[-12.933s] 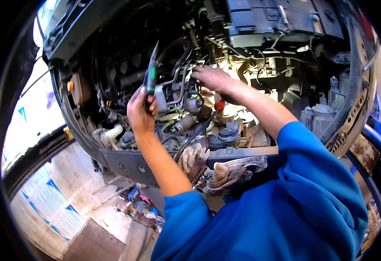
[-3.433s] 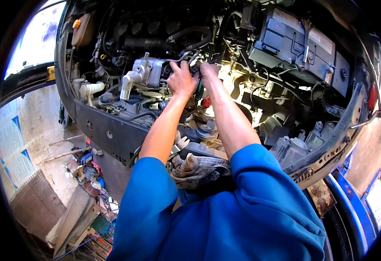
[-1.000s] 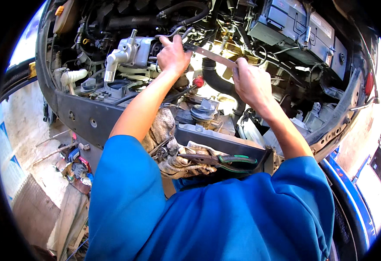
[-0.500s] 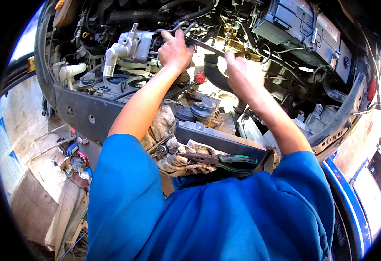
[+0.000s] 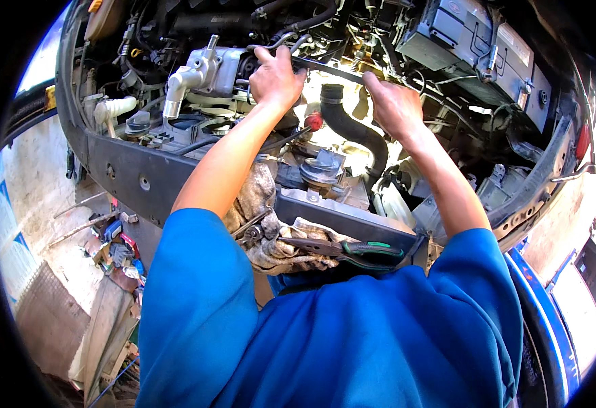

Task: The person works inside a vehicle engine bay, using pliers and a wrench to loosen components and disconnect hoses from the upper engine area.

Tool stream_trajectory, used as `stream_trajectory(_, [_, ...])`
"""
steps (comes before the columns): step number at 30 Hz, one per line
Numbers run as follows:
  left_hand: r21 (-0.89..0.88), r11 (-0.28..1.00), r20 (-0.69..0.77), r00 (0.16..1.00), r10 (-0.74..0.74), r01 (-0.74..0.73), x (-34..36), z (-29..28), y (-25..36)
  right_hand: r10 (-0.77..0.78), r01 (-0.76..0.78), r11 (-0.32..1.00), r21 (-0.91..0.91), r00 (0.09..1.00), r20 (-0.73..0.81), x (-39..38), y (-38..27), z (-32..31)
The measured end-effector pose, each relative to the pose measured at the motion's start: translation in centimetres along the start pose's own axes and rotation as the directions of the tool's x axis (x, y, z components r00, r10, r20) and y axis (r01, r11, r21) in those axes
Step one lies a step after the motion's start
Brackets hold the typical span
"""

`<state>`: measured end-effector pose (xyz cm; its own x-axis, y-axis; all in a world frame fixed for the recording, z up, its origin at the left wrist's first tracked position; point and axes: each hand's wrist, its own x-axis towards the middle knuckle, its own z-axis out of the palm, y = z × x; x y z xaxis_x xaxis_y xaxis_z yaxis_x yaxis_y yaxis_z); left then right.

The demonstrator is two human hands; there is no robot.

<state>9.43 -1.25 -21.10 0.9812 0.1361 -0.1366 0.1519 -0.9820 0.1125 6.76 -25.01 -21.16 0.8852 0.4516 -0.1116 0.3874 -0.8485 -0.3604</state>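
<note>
Head view: inside the open engine bay (image 5: pixel 108 166), both hands grip one long dark metal bar (image 5: pixel 328 70), which lies across the engine just above the black rubber hose (image 5: pixel 352 132). The left hand (image 5: pixel 275 78) is closed round the bar's left end, beside the silver cast-metal housing (image 5: pixel 206 71). The right hand (image 5: pixel 393 105) is closed on its right end, near the grey boxy battery (image 5: pixel 475 44). Below the hose, green-handled pliers (image 5: pixel 349 248) lie on a dirty crumpled rag (image 5: pixel 271 238) on the bay's front edge.
</note>
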Motion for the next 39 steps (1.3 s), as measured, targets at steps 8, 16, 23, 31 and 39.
stream_trajectory(8, [-0.013,1.0,-0.015,1.0,0.016,-0.016,0.1,0.0,0.2,0.055,-0.055,0.998,-0.022,0.998,0.036,0.3,0.4,0.0])
stream_trajectory(16, [-0.072,0.997,-0.014,1.0,0.001,-0.002,0.2,0.4,-0.2,0.139,-0.139,0.99,-0.009,0.988,0.061,-2.4,-1.8,-3.0])
stream_trajectory(23, [-0.072,0.997,-0.006,1.0,-0.008,0.007,0.0,0.3,-0.3,0.348,-0.398,0.905,0.151,0.896,0.277,-6.9,-1.7,-2.4])
stream_trajectory(31, [-0.122,0.993,0.083,0.997,0.008,0.002,0.4,-0.3,-0.5,0.27,-0.314,0.928,0.199,0.938,0.218,-6.1,-3.4,-0.6])
stream_trajectory(39, [-0.109,0.994,0.125,0.991,0.039,-0.026,0.3,-1.1,-0.3,0.27,-0.301,0.925,0.231,0.95,0.156,-6.0,-3.4,0.2])
